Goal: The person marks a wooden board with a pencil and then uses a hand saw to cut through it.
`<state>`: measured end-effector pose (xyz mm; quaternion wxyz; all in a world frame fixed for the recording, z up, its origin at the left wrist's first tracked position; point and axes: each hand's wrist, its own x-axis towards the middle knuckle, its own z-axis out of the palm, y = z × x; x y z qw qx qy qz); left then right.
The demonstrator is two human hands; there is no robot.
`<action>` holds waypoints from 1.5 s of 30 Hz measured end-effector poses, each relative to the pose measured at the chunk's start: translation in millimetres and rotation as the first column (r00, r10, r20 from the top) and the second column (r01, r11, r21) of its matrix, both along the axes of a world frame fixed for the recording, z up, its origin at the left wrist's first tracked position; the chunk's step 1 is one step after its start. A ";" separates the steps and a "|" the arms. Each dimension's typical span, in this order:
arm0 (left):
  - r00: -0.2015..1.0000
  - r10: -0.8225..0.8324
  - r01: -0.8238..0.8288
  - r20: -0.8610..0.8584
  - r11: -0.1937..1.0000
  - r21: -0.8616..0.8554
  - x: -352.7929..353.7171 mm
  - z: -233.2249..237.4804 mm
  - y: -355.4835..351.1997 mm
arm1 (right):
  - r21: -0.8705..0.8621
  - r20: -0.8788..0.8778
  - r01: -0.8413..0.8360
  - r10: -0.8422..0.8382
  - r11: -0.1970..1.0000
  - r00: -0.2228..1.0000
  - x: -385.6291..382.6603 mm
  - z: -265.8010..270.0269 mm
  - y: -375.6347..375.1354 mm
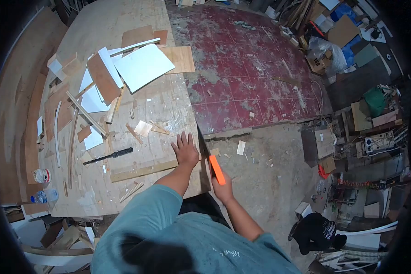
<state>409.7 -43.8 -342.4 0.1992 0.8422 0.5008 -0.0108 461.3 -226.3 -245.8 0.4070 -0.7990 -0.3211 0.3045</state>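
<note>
The plywood surface [123, 27] is being taken up on its far side by offcuts: a white panel [144, 64] is being overlapped by a brown board [103, 78], and thin slats [84, 114] and scraps are being left strewn toward the near edge. A dark-handled tool [109, 156] is being kept just beyond the long wooden strip [141, 171], well apart from the saw [217, 170], and a water bottle [43, 196] is being kept at the near left corner. Past the surface's right edge, a worn red floor [242, 68] is being exposed. The wooden strip is being pressed down at its right end by the left hand [186, 148], which is being held flat with its fingers spread, not clenched. The saw is being grasped by its orange handle in the right hand [222, 189], just beside the left hand at the surface's right edge. Its dark, narrow blade is being pointed away from the person, along that edge.
</note>
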 end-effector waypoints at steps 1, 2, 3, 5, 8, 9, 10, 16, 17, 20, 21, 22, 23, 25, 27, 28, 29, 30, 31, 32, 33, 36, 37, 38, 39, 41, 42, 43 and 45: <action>1.000 0.020 -0.020 -0.005 1.000 -0.008 2.8 0.5 3.4 | 0.025 -0.028 0.037 -0.036 0.999 0.999 -12.5 21.2 -19.8; 1.000 0.026 -0.026 0.002 1.000 -0.011 2.7 -0.6 3.1 | 0.041 -0.064 0.075 -0.073 0.996 0.995 -31.8 52.3 -44.8; 1.000 0.027 -0.026 0.002 1.000 -0.015 3.0 -0.3 3.4 | 0.025 -0.011 -0.008 0.009 1.000 1.000 -42.3 84.8 -72.8; 1.000 0.030 -0.030 -0.003 0.999 -0.016 2.8 1.9 2.6 | -0.179 -0.130 0.050 -0.074 0.983 0.989 -58.2 126.8 -131.8; 1.000 0.015 -0.015 -0.007 1.000 0.008 1.8 -2.7 2.4 | -0.250 -0.191 0.088 -0.138 0.964 0.972 -59.1 158.9 -144.1; 1.000 0.020 -0.020 -0.007 1.000 0.009 2.7 -4.9 2.1 | -0.187 -0.142 0.057 -0.085 0.981 0.986 -53.6 142.5 -130.0; 1.000 0.011 -0.012 0.013 1.000 0.027 3.3 -6.6 3.3 | -0.121 -0.087 0.022 -0.032 0.992 0.996 -44.9 118.4 -110.6; 0.999 0.039 -0.041 0.035 0.998 0.046 6.8 5.4 13.7 | 0.171 0.018 0.061 -0.065 0.983 0.998 5.0 -6.0 67.1; 0.998 0.064 -0.064 0.015 0.998 0.008 3.9 5.6 0.3 | 0.151 0.010 0.077 -0.079 0.985 0.997 1.8 -7.7 47.6; 0.998 0.059 -0.060 0.016 0.997 0.040 3.9 4.5 -1.4 | 0.086 -0.074 0.001 0.005 0.996 0.997 15.2 -22.7 25.1; 0.999 0.053 -0.053 -0.002 0.997 0.054 3.6 4.2 -1.5 | 0.054 -0.066 0.015 -0.012 0.998 0.998 13.1 -25.5 27.0; 0.999 0.044 -0.043 -0.005 0.997 0.062 3.9 4.1 -1.9 | 0.022 -0.058 0.028 -0.027 0.999 0.998 11.4 -26.8 25.9; 0.999 0.045 -0.045 -0.004 0.997 0.063 4.8 4.8 -3.3 | 0.023 -0.057 0.027 -0.025 0.999 0.998 12.7 -26.2 23.4; 0.999 0.049 -0.050 0.010 0.997 0.066 7.5 3.4 -1.9 | 0.114 -0.110 0.042 -0.029 0.993 0.994 14.7 -21.8 22.8; 1.000 0.014 -0.014 0.002 0.999 0.046 11.6 1.5 -4.2 | 0.139 -0.106 0.050 -0.035 0.989 0.994 12.3 -20.5 21.7; 0.999 0.014 -0.015 0.031 0.999 0.046 12.4 -0.4 -4.2 | 0.156 -0.098 0.062 -0.047 0.986 0.994 14.5 -20.9 21.2; 0.998 0.013 -0.015 0.059 0.999 0.040 13.6 -3.3 -4.9 | 0.153 -0.093 0.063 -0.049 0.986 0.994 16.4 -22.7 21.7; 0.998 0.012 -0.014 0.060 0.999 0.034 14.3 -1.7 -4.5 | 0.161 -0.049 0.054 -0.047 0.985 0.998 15.2 -25.7 21.7; 0.999 0.008 -0.010 0.039 0.999 0.038 13.3 -0.3 -4.1 | 0.166 -0.007 0.049 -0.048 0.985 0.999 13.1 -28.2 19.4; 1.000 0.006 -0.007 0.018 0.999 0.044 13.3 2.0 -4.7 | 0.070 -0.061 0.056 -0.052 0.996 0.997 13.4 -29.5 17.2; 1.000 0.007 -0.008 0.020 0.999 0.044 15.0 1.4 -4.7 | 0.071 -0.059 0.055 -0.051 0.996 0.997 13.7 -30.9 14.6; 1.000 -0.007 0.006 0.030 0.999 0.043 12.9 0.0 -3.0 | 0.087 -0.093 0.113 -0.105 0.990 0.990 0.2 -33.0 2.2; 1.000 -0.003 0.002 0.031 0.999 0.047 12.7 -0.6 -2.7 | 0.071 -0.131 0.132 -0.122 0.989 0.984 -1.5 -33.1 -1.3; 0.999 -0.004 0.003 0.032 0.999 0.038 13.1 -1.2 -2.9 | 0.055 -0.166 0.148 -0.137 0.988 0.977 0.4 -34.0 -1.4; 0.999 -0.005 0.004 0.033 1.000 0.029 13.6 0.0 -2.8 | 0.059 -0.163 0.142 -0.131 0.988 0.978 2.8 -30.4 2.7; 0.999 -0.004 0.003 0.039 1.000 0.028 15.1 0.6 -1.7 | 0.092 -0.101 0.091 -0.082 0.992 0.991 4.5 -24.5 8.1; 0.998 0.027 -0.028 0.061 1.000 0.015 16.8 1.7 0.4 | 0.094 -0.100 0.092 -0.082 0.991 0.992 5.9 -27.6 12.7; 0.995 0.055 -0.055 0.081 0.998 -0.001 17.8 2.3 1.3 | 0.142 -0.051 0.100 -0.094 0.985 0.994 7.0 -31.6 17.9; 0.995 0.070 -0.071 0.065 0.997 0.009 22.8 2.6 7.4 | 0.184 0.005 0.108 -0.111 0.977 0.994 14.3 -33.9 22.1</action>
